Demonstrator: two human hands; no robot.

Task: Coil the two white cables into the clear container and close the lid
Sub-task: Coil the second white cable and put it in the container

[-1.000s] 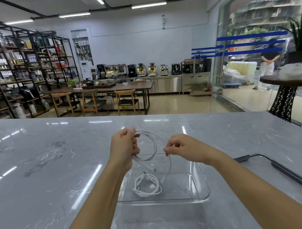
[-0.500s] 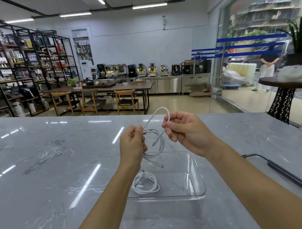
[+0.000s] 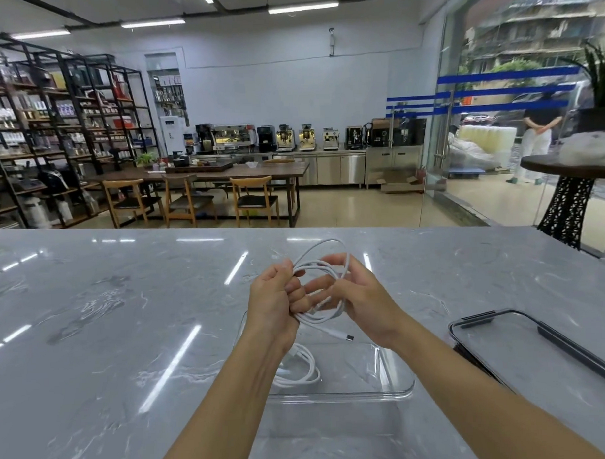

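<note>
Above the clear container (image 3: pixel 395 387) I hold a white cable (image 3: pixel 321 263) wound into loops. My left hand (image 3: pixel 274 295) grips the left side of the loops. My right hand (image 3: pixel 356 296) has fingers curled through and around the right side. One plug end of that cable hangs below my hands. A second white cable (image 3: pixel 301 368) lies coiled inside the container on its left side, partly hidden by my left forearm. The lid (image 3: pixel 524 345), clear with a dark rim, lies flat on the table to the right of the container.
The grey marble table (image 3: pixel 109 322) stretches wide on both sides. Beyond its far edge are wooden chairs, a long table, shelving and coffee machines. A glass wall and a black round table (image 3: pixel 567 185) stand at the right.
My right hand has come down from holding the cable's end up and now closes on the loops beside my left hand. The view has shifted so more of the lid shows.
</note>
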